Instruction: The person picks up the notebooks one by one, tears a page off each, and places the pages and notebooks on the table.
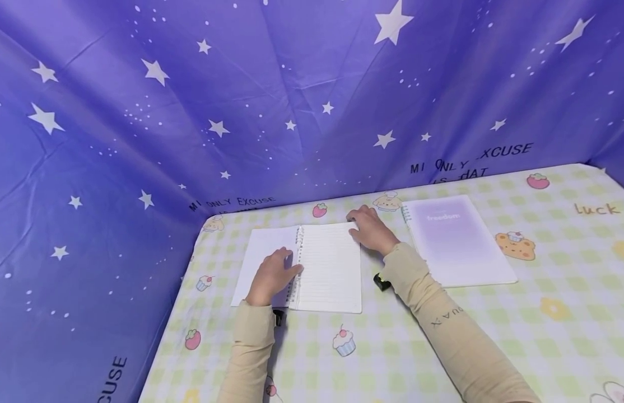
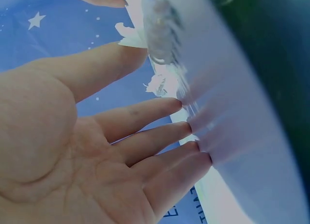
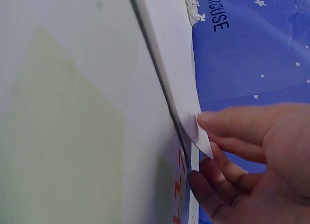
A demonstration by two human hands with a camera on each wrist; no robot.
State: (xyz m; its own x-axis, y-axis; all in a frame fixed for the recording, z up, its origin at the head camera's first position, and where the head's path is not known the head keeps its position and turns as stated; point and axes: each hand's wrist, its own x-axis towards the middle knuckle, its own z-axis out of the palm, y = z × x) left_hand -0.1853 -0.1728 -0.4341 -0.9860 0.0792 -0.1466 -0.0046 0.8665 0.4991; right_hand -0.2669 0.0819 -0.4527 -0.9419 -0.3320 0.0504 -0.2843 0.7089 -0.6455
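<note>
An open spiral notebook (image 1: 328,274) lies on the table, with a lined page on its right side and a plain one on its left. My left hand (image 1: 274,274) rests on the left side near the coil; in the left wrist view its fairly straight fingers (image 2: 145,134) touch the paper with their tips. At the top right corner my right hand (image 1: 369,228) pinches the notebook page (image 3: 199,136) between thumb and fingers, and that corner is bent up. How many sheets it holds I cannot tell.
To the right lies a closed spiral notebook (image 1: 455,240) with a purple cover reading "freedom". A green checked tablecloth (image 1: 312,364) with cartoon prints covers the table. Blue star-patterned fabric (image 1: 292,101) hangs behind and along the left side.
</note>
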